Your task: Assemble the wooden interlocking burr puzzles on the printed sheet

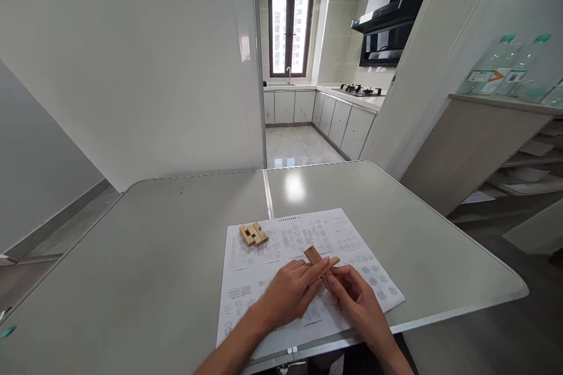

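Note:
My left hand and my right hand meet over a printed instruction sheet on the grey table. Together they grip a few small wooden puzzle bars that stick out above the fingertips. The fingers of both hands are closed round the bars. A second cluster of interlocked wooden puzzle pieces lies on the sheet's upper left corner, apart from both hands.
The folding table has a seam down its middle and a near edge just below my wrists. A white wall panel stands behind it. At the right, a low shelf unit carries plastic bottles. A kitchen opens straight ahead.

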`<state>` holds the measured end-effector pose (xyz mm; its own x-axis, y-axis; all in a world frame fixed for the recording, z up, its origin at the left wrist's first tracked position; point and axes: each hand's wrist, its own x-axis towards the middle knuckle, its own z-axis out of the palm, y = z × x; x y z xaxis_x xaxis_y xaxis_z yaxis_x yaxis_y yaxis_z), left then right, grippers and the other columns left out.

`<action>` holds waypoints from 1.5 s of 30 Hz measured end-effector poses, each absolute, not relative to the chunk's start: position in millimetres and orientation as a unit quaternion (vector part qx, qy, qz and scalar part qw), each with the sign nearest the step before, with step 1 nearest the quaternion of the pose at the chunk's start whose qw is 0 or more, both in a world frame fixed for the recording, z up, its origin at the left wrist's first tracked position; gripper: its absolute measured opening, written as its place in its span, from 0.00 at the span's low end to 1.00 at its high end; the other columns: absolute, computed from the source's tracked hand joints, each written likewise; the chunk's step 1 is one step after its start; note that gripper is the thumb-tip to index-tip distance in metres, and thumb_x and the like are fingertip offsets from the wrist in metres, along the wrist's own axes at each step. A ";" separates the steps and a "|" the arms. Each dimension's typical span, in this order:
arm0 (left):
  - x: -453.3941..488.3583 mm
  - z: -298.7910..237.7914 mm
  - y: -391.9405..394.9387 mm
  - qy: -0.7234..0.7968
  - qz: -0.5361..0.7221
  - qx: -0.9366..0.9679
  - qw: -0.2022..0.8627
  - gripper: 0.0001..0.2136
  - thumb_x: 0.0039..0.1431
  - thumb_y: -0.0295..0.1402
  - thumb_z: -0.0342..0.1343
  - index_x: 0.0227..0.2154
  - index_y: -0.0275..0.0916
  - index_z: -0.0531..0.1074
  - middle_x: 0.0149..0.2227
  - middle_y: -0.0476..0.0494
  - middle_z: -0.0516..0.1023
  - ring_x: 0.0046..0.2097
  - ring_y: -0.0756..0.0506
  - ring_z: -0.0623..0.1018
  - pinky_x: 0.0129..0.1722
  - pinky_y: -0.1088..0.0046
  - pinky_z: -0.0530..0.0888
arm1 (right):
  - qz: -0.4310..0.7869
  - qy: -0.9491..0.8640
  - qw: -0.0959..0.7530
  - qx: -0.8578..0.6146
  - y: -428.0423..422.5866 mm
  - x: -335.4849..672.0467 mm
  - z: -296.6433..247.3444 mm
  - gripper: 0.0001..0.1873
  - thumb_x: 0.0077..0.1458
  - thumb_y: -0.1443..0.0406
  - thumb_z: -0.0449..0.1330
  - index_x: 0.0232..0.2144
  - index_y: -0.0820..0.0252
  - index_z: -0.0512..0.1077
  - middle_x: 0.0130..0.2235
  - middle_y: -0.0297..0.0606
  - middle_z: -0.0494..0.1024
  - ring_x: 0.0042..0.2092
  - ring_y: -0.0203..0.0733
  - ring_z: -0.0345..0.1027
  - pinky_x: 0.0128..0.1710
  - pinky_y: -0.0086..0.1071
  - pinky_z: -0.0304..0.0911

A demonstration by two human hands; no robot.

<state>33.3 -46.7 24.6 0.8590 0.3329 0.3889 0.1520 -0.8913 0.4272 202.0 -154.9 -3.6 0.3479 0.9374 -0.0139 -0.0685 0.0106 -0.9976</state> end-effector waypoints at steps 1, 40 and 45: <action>33.9 22.3 -46.4 0.132 0.242 0.945 0.174 0.25 0.75 0.29 0.45 0.72 0.45 0.51 0.46 0.43 0.82 0.43 0.44 0.81 0.44 0.64 0.78 | 0.422 -0.384 0.597 -0.565 -155.1 201.9 -4.9 0.20 0.59 0.47 0.67 0.37 0.56 0.73 0.28 0.31 0.71 0.27 0.37 0.62 0.26 0.30 0.62; 35.1 4.7 -38.8 0.293 0.372 0.864 0.169 0.19 0.75 0.28 0.43 0.65 0.43 0.62 0.52 0.40 0.82 0.43 0.44 0.82 0.45 0.62 0.79 | 0.244 -0.572 0.444 -0.645 -155.7 191.7 -11.5 0.32 0.53 0.59 0.69 0.60 0.52 0.69 0.65 0.45 0.67 0.65 0.57 0.62 0.62 0.48 0.65; 35.3 4.7 -38.6 0.285 0.375 0.865 0.172 0.20 0.75 0.29 0.43 0.66 0.44 0.62 0.51 0.41 0.83 0.42 0.44 0.82 0.44 0.62 0.79 | 0.228 -0.600 0.403 -0.653 -154.2 188.2 -10.8 0.39 0.48 0.58 0.72 0.61 0.52 0.66 0.64 0.46 0.69 0.68 0.60 0.58 0.66 0.53 0.59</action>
<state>35.3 -38.6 4.7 0.5561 0.6227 0.5504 0.3644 -0.7779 0.5119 188.2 -154.2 -10.8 0.1766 0.9666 0.1857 0.5996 0.0440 -0.7991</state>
